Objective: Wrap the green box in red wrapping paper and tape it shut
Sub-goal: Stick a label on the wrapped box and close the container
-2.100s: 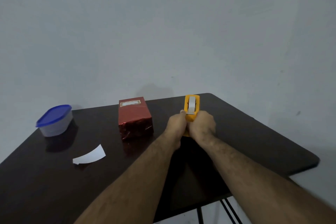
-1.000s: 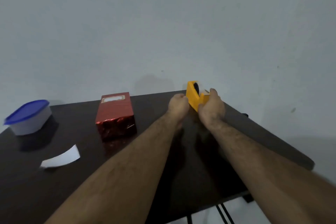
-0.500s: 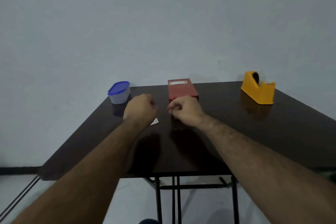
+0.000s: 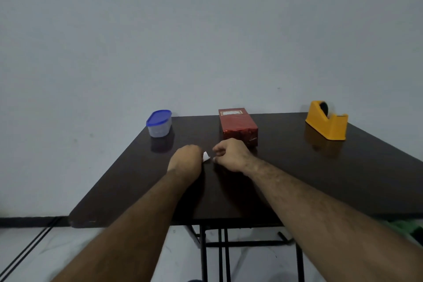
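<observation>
Left hand (image 4: 185,158): we are curling its fingers on a small white paper slip (image 4: 206,156).
Right hand (image 4: 231,155): we are pinching the slip's other end.
Red-wrapped box (image 4: 238,126): sitting on the dark desk (image 4: 320,178), just behind our right hand.

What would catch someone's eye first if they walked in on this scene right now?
Probably the yellow tape dispenser at the table's far right, brightest against the dark top. Next, the red wrapped box at the far middle, with a blue-lidded tub at the far left. Nearer, the left hand and right hand meet around a small white paper scrap.
</observation>
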### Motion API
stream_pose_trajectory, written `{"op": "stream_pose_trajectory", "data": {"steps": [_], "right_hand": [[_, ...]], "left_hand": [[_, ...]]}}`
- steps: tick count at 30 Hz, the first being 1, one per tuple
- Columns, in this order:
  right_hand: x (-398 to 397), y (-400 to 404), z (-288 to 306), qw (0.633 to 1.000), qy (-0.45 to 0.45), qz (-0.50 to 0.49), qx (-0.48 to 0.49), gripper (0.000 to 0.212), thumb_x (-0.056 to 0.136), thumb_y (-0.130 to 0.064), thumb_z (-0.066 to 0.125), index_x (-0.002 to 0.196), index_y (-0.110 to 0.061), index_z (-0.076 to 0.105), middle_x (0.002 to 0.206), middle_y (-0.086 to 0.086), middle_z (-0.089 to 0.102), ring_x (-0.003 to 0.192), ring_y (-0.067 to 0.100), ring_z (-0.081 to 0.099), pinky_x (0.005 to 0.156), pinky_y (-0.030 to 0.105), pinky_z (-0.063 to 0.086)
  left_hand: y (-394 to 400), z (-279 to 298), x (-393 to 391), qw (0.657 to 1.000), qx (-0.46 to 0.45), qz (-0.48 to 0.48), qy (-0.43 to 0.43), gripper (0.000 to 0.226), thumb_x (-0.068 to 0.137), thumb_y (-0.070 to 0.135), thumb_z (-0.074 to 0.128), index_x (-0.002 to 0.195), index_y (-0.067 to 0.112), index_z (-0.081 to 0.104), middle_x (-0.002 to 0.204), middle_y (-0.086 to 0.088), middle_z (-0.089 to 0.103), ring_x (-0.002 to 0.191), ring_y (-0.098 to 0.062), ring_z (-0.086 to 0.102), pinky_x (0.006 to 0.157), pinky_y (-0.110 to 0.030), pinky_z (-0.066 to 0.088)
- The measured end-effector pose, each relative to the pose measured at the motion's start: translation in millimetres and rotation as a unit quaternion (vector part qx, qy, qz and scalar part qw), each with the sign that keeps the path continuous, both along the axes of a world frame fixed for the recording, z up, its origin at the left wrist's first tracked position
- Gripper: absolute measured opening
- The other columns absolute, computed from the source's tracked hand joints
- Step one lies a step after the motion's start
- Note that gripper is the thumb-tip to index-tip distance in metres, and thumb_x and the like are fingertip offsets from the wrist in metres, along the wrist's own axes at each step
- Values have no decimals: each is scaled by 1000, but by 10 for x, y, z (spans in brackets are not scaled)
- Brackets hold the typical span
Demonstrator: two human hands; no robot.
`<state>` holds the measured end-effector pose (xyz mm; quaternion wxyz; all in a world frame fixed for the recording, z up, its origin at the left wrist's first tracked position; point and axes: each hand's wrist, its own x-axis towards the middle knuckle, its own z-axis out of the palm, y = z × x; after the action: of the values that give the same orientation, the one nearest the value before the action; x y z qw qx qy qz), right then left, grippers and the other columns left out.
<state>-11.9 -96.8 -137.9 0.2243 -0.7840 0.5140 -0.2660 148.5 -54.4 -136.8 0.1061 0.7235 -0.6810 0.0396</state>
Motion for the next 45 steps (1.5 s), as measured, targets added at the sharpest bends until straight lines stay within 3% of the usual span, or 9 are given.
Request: {"op": "stream_pose_trajectory", "data": {"steps": [4, 9, 14, 18, 23, 29, 36, 41, 45], "right_hand": [[-32, 37, -9, 1000, -3, 18, 10, 52, 90, -21, 83, 139, -16, 67, 124, 0, 72, 114, 13, 68, 104, 28, 53], [-86, 54, 46, 993, -112, 23, -39, 31, 90, -15, 81, 121, -17, 78, 114, -5, 78, 106, 8, 71, 102, 31, 57], [-184, 135, 216, 960, -276, 26, -37, 6, 92, -11, 81, 97, -13, 84, 90, 2, 81, 84, 9, 75, 85, 29, 62], [-333, 280, 382, 911, -400, 78, 67, 18, 91, 1, 77, 108, -3, 80, 97, 9, 81, 92, 19, 78, 88, 35, 64], [-580, 269, 477, 910, -413, 10, 15, 20, 84, 4, 83, 100, -8, 81, 92, 8, 82, 88, 22, 79, 83, 41, 65], [-839, 159, 695, 879, -476, -22, 15, 17, 86, 7, 80, 90, -9, 80, 90, 6, 81, 81, 18, 79, 66, 28, 63], [-1070, -114, 719, 870, -486, -10, 86, 20, 90, 13, 71, 102, -1, 78, 107, 19, 79, 96, 26, 79, 72, 26, 63], [-1255, -486, 653, 897, -429, 87, 59, 27, 95, 2, 71, 121, -4, 75, 111, 9, 80, 103, 17, 77, 85, 26, 62], [-1376, -1013, 707, 892, -447, 0, -70, 12, 86, -12, 85, 96, -6, 83, 87, 15, 80, 73, 16, 72, 67, 25, 58]], "left_hand": [[28, -40, -4, 1000, -3, -21, -3, 14, 102, 17, 59, 115, 18, 63, 119, -5, 66, 108, -23, 64, 97, -39, 54], [1, 91, -96, 975, -59, -37, 210, 8, 105, 18, 55, 100, 18, 61, 98, 1, 64, 93, -19, 64, 83, -34, 52], [10, 316, -306, 911, -133, -28, 389, 20, 106, 17, 55, 96, 6, 69, 92, -6, 68, 91, -29, 68, 84, -44, 60], [-14, 435, -477, 849, -137, -25, 510, 17, 101, 15, 62, 87, 12, 72, 88, -10, 76, 88, -30, 75, 81, -54, 65], [122, 644, -736, 764, -94, -91, 632, 10, 102, 4, 66, 100, -5, 71, 94, -22, 76, 77, -25, 75, 69, -36, 67], [-66, 793, -781, 836, -134, -179, 501, 46, 80, 1, 88, 122, 18, 78, 102, 3, 81, 89, -9, 78, 86, -31, 64], [-402, 728, -957, 870, -203, -229, 388, 21, 87, 10, 84, 106, 19, 84, 77, 26, 74, 79, 1, 74, 78, -16, 60], [-910, 715, -1075, 817, -185, -181, 516, 9, 87, 5, 82, 89, 14, 85, 74, -1, 79, 73, -17, 78, 76, -31, 65], [-1333, 823, -1311, 756, -99, -227, 606, 7, 92, -2, 74, 93, -2, 81, 86, -20, 79, 88, -31, 80, 85, -37, 65]]}}
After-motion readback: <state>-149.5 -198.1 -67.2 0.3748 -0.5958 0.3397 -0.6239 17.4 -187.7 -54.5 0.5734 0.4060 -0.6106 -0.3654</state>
